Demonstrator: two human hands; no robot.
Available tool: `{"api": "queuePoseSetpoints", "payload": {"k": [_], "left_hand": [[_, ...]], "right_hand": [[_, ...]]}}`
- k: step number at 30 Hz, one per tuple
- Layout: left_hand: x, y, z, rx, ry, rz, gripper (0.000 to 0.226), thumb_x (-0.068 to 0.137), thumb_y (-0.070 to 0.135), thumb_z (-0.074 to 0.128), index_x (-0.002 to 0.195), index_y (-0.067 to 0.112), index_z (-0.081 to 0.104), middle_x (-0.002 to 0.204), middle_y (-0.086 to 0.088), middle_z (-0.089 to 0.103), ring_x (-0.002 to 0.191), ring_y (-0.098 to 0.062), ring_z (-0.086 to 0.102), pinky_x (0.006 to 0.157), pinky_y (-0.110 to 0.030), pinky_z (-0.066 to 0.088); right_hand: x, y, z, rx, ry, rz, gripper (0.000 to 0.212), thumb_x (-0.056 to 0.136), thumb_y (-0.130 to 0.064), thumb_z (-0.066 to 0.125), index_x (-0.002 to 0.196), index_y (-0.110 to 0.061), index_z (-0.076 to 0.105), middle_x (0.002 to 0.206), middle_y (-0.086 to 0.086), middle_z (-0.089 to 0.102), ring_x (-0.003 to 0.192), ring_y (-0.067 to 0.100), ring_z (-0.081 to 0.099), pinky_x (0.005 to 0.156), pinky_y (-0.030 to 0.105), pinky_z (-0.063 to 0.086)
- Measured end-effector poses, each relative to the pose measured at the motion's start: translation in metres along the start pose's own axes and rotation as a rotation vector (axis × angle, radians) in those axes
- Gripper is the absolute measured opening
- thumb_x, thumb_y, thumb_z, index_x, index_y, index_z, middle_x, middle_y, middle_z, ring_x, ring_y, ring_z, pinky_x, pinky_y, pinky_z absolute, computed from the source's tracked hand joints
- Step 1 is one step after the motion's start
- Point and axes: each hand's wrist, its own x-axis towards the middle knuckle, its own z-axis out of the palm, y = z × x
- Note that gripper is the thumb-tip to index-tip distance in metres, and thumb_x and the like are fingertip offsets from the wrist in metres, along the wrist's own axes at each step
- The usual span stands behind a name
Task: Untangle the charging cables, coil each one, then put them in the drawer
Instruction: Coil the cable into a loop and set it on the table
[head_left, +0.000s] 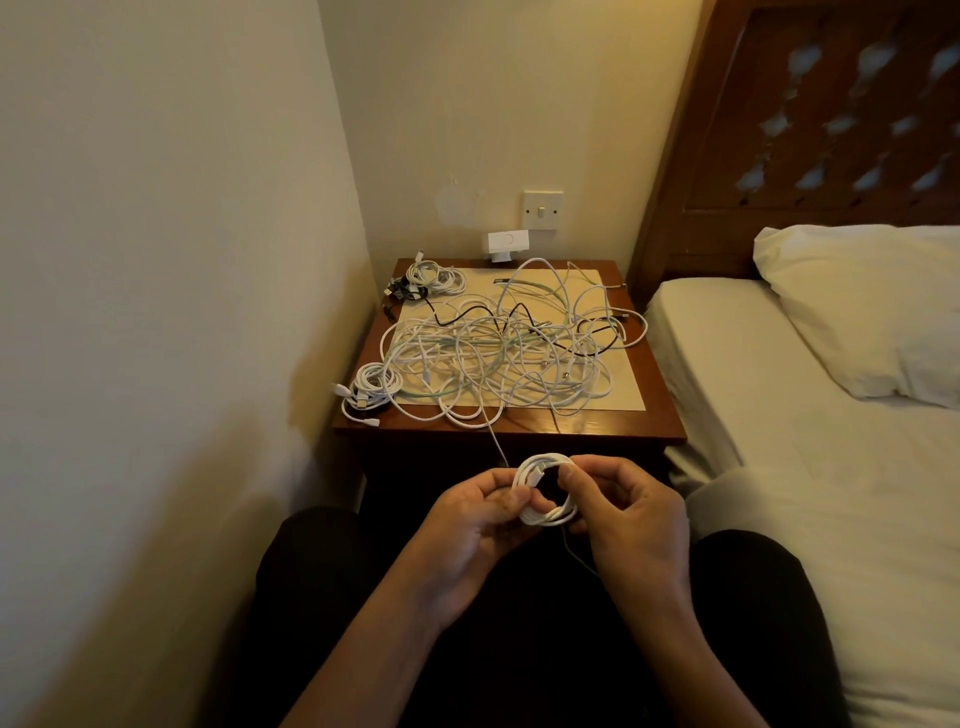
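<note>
Nightstand (660, 415) directly ahead of your knees, so pile is within reach. Tangle (498, 353) covers most of top, unsorted. Finished coils (371, 389) parked along left side, clear of mess (drawer not in view). Your left hand (467, 525) pinches white coil (545, 493), holding loops together. Right hand (628, 514) curls round other side, likely feeding. Loose strand (496, 441) runs up to tangle.
</note>
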Motion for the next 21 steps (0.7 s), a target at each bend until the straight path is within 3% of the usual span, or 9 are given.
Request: {"api": "queuePoseSetpoints", "payload": {"k": [3,5,8,10,13,16,21], "left_hand": [[0.0,0.004,0.004,0.057,0.116,-0.015,0.035,0.093,0.007,0.068,0.126,0.006,0.055,0.101,-0.014,0.077,0.1,-0.027,0.074,0.095,-0.044,0.058],[0.0,0.006,0.006,0.215,0.174,0.026,0.043,0.089,0.011,0.076,0.125,0.015,0.053,0.1,-0.011,0.078,0.098,-0.025,0.076,0.095,-0.046,0.059],[0.003,0.005,0.004,0.635,0.25,0.19,0.042,0.085,0.026,0.083,0.119,0.031,0.059,0.084,-0.001,0.075,0.08,-0.01,0.074,0.079,-0.027,0.06],[0.004,0.006,0.001,0.908,0.292,0.34,0.031,0.087,0.033,0.08,0.113,0.038,0.064,0.083,0.007,0.071,0.079,0.0,0.069,0.07,-0.014,0.053],[0.006,0.007,0.002,1.121,0.252,0.494,0.023,0.094,0.031,0.071,0.116,0.035,0.067,0.097,0.016,0.068,0.092,0.004,0.064,0.078,-0.015,0.054],[0.005,0.012,0.005,1.099,0.226,0.49,0.018,0.097,0.028,0.067,0.114,0.031,0.071,0.094,0.014,0.071,0.087,0.003,0.066,0.077,-0.02,0.057],[0.005,0.022,0.005,0.966,0.249,0.41,0.008,0.098,0.031,0.065,0.101,0.031,0.072,0.083,0.009,0.075,0.076,-0.001,0.071,0.07,-0.024,0.059]], "right_hand": [[0.0,0.0,-0.003,-0.002,-0.046,-0.016,0.013,0.091,-0.026,0.076,0.104,-0.028,0.075,0.094,-0.009,0.078,0.084,0.007,0.075,0.067,0.024,0.06],[0.0,-0.002,-0.004,0.019,-0.105,-0.001,0.015,0.091,-0.024,0.076,0.106,-0.027,0.075,0.097,-0.007,0.078,0.088,0.008,0.075,0.072,0.027,0.061],[0.001,-0.008,-0.006,0.052,-0.18,0.007,0.015,0.092,-0.02,0.074,0.107,-0.023,0.075,0.096,-0.005,0.079,0.088,0.01,0.076,0.074,0.028,0.062],[0.002,-0.012,-0.007,0.052,-0.219,-0.004,0.016,0.093,-0.019,0.073,0.108,-0.023,0.075,0.097,-0.007,0.079,0.089,0.008,0.076,0.073,0.024,0.061],[0.006,-0.015,-0.005,0.026,-0.256,-0.007,0.016,0.094,-0.022,0.072,0.109,-0.024,0.075,0.1,-0.008,0.079,0.094,0.007,0.075,0.08,0.028,0.061],[0.007,-0.015,-0.005,-0.019,-0.303,-0.002,0.02,0.094,-0.026,0.072,0.113,-0.029,0.074,0.103,-0.011,0.078,0.096,0.004,0.074,0.083,0.027,0.058],[0.008,-0.015,-0.007,-0.105,-0.316,-0.002,0.015,0.093,-0.026,0.074,0.107,-0.031,0.075,0.093,-0.012,0.078,0.085,0.004,0.073,0.074,0.022,0.054]]}}
